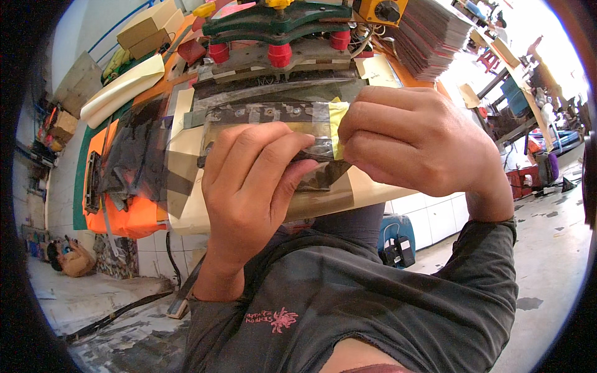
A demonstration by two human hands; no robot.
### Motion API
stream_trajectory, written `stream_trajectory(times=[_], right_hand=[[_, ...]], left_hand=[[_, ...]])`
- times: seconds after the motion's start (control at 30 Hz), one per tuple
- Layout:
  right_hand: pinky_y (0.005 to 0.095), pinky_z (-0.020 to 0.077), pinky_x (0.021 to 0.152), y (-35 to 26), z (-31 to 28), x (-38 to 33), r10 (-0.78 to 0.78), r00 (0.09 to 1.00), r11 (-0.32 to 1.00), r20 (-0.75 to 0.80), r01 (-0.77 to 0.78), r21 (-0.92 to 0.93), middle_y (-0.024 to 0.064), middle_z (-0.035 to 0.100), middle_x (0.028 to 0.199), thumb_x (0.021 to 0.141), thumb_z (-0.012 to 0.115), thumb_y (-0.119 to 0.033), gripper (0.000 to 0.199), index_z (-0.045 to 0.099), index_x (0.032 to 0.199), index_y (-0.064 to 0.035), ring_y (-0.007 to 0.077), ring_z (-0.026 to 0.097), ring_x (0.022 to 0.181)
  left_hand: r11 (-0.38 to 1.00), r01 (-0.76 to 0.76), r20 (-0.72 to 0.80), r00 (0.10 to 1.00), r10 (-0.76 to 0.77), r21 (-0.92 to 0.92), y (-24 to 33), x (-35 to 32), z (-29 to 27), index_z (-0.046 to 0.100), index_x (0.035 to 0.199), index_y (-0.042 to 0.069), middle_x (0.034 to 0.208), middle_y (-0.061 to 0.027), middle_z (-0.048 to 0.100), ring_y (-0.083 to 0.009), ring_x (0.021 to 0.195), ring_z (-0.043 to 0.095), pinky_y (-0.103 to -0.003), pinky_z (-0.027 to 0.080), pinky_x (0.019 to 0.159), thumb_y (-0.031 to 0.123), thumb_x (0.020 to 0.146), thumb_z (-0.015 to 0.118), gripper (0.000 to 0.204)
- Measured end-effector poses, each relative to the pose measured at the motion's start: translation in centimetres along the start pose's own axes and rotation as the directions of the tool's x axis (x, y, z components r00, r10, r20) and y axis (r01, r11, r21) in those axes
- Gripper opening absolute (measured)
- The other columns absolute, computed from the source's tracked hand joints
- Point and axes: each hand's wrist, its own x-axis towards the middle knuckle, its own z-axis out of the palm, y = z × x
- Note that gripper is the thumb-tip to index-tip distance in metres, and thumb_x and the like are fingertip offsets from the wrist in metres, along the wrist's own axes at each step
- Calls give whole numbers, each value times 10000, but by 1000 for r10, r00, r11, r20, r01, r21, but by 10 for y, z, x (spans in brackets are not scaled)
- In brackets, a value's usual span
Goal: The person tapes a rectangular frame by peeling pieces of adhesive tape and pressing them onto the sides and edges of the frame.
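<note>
Centrally, both hands pinch one clear plastic bag [273,115] with a yellow edge, held up just in front of the press.
- Left hand [252,186]: fingers curled closed over the bag's lower edge, hiding much of it.
- Right hand [410,140]: closed on the bag's right end, thumb and fingers at the yellow strip.
- Press [273,28], 12 o'clock of the bag: green arms, red knobs, grey bar below.
- Yellow box [379,9] with a black dial, 1 o'clock.
- Stack of sheets [429,34], 2 o'clock, at the table's far right.
- Cardboard boxes [149,28], 11 o'clock.
- Cream roll [121,90], 10 o'clock.
- Dark film [134,155] on the orange table [134,217], 9 o'clock.
- Seated person [71,258] on the floor, 8 o'clock, well apart.
</note>
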Motion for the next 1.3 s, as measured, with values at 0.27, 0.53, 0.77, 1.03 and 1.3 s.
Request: stream_trajectory(times=[0.27,0.53,0.77,1.03,1.3], right_hand=[[403,567,715,4,6,1,41,999,999,-9,-41,7,108,625,988,794,753,-126,227,651,966,-19,289,668,891],[404,573,754,-12,1,6,292,956,949,-27,-287,129,125,686,1032,828,810,-60,178,717,980,-50,311,719,901],[395,550,758,-23,9,11,356,933,929,-58,-346,134,113,638,978,809,838,-53,191,705,944,-34,309,680,880],[383,542,740,-24,13,13,378,924,922,-63,-370,118,110,627,957,794,821,-14,192,665,905,-18,297,669,847],[353,558,705,-3,4,0,406,912,895,-53,-385,227,109,683,982,867,804,-12,124,717,955,-17,244,705,838]], left_hand=[[1000,-19,8,1000,20,-20,-3,-5,-1,741,1057,67,1055,-93,750,-318,1003,700,-419,543,891,163,836,860,269],[998,-22,-23,1000,20,-53,-3,-2,-1,732,1109,34,1073,-109,711,-319,983,675,-417,549,837,106,785,871,360],[998,47,10,999,-47,-31,-1,-5,-5,759,1039,52,1152,-90,741,-309,1060,697,-418,550,908,152,789,883,297],[998,-24,-18,1000,23,-57,-4,-2,-1,725,1027,28,1096,-104,700,-320,999,670,-419,551,842,84,767,864,300],[999,-16,-16,1000,15,-50,-3,-1,-2,724,1021,36,1081,-103,708,-321,994,675,-425,555,841,92,770,862,292]])
